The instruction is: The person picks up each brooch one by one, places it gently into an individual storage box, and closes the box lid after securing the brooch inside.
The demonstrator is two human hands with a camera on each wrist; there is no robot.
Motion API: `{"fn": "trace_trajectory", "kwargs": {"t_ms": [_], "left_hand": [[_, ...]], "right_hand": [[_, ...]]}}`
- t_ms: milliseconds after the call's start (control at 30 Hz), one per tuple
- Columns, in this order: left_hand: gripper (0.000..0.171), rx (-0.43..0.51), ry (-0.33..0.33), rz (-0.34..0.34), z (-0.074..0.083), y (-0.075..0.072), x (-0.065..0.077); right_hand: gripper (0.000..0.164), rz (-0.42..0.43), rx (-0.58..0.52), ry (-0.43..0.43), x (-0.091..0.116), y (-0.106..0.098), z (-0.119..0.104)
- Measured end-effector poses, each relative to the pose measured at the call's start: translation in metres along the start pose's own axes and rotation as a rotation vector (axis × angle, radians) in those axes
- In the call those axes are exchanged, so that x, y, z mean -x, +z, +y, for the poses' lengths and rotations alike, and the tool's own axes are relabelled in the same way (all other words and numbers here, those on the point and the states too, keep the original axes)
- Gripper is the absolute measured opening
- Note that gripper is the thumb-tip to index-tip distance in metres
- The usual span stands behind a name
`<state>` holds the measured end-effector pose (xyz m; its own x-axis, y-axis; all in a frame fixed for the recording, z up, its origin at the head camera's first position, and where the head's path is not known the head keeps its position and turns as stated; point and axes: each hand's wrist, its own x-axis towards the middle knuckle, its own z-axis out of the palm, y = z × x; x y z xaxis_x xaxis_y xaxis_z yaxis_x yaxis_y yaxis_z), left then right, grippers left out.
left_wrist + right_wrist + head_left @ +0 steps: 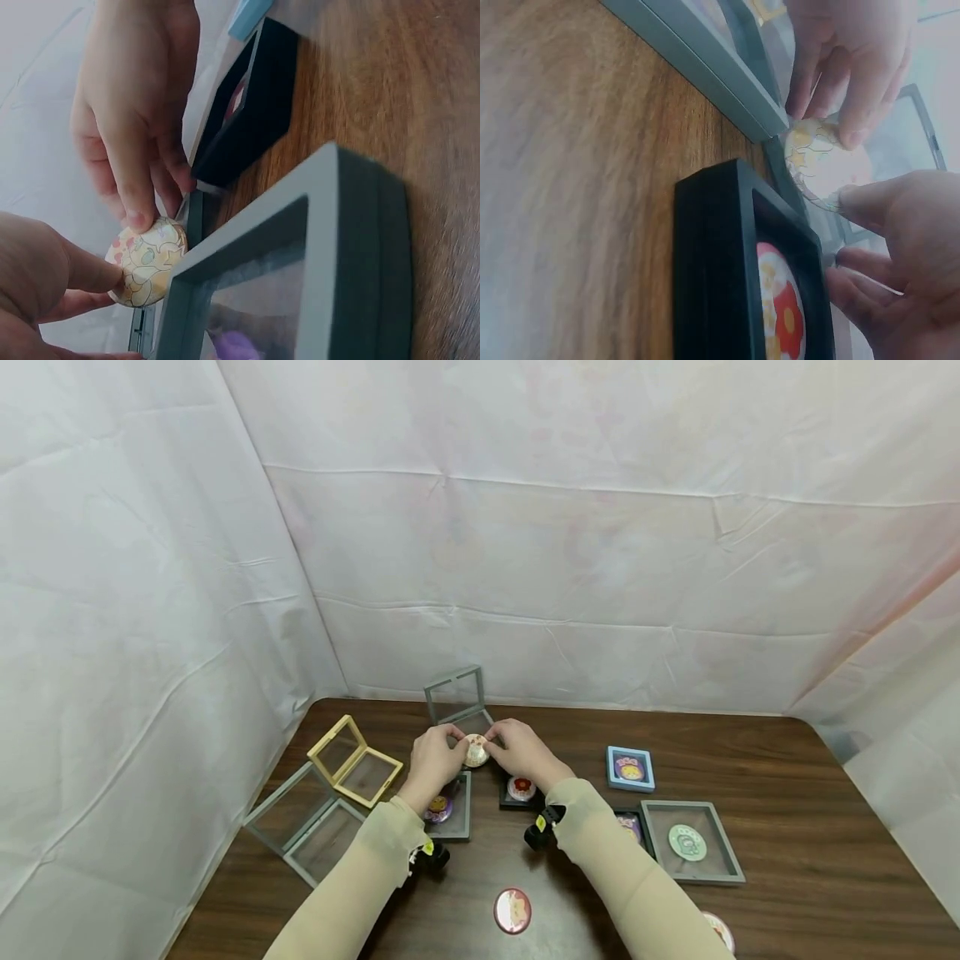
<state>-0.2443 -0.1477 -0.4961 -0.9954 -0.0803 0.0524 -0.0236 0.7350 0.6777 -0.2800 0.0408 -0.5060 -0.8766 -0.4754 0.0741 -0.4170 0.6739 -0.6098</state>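
A round cream badge with a cartoon print is pinched at its opposite edges by both hands. The left hand holds its left side and the right hand its right side. Thumbs and fingertips on the rim show in the left wrist view, where the badge is tilted. Right behind and below it stands an opened grey-green display frame, its clear lid raised. Under the left wrist lies a grey frame with a purple badge. A black frame holding a red-flower badge sits below the right hand.
To the left stand an opened yellow frame and an opened grey frame. A blue frame, another grey frame with a green badge, and a partly hidden black frame lie right. A red-rimmed badge rests in front.
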Motion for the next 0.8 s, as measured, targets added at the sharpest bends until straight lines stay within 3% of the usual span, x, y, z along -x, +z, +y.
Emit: {"fn": "trace_trajectory", "kwargs": {"t_ms": [333,600,800], "left_hand": [[0.012,0.049,0.113,-0.048,0.006,0.009,0.009],[0.009,0.063,0.139,-0.092,0.017,0.017,0.019],[0.010,0.070,0.163,-0.167,0.026,0.020,0.029]], "right_hand": [[0.018,0.035,-0.047,0.048,0.031,-0.010,0.005],[0.018,0.076,-0.019,0.092,0.055,-0.015,0.010],[0.012,0.068,0.010,0.098,0.070,-0.021,0.015]]}}
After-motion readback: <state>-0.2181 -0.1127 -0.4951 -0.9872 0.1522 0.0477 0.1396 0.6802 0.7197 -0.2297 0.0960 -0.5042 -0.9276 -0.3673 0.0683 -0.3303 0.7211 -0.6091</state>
